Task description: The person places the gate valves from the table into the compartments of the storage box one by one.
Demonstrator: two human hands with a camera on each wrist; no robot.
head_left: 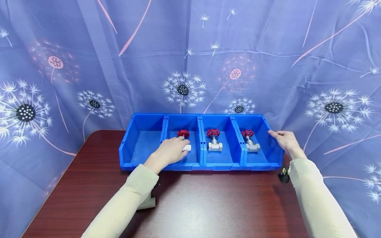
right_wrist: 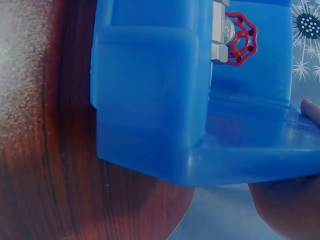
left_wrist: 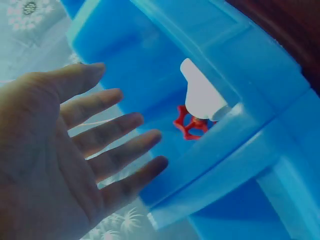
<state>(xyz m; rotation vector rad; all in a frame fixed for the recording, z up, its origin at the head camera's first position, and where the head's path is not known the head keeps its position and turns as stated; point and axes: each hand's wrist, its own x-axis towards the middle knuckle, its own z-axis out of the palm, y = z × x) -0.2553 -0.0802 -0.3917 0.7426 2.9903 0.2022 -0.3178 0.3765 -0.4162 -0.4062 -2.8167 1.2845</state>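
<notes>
My left hand (head_left: 170,150) hovers over the second compartment from the left of a blue four-part bin (head_left: 175,167). Its fingers are spread and nearly straight in the left wrist view, apart from a white valve (left_wrist: 200,95) with a red handwheel (left_wrist: 190,124) lying below. In the head view, that hand covers part of the valve. At the bin's far right end, my right hand (head_left: 286,142) grips the side wall, thumb over the top edge and the other fingers outside, mostly hidden in the right wrist view.
Metal valves with red handwheels lie in the third (head_left: 215,145) and fourth (head_left: 252,146) compartments. A grey tube-like piece (head_left: 147,203) is on the brown table (head_left: 208,205), partly behind the left sleeve. A blue dandelion-print curtain (head_left: 148,82) hangs close behind the bin.
</notes>
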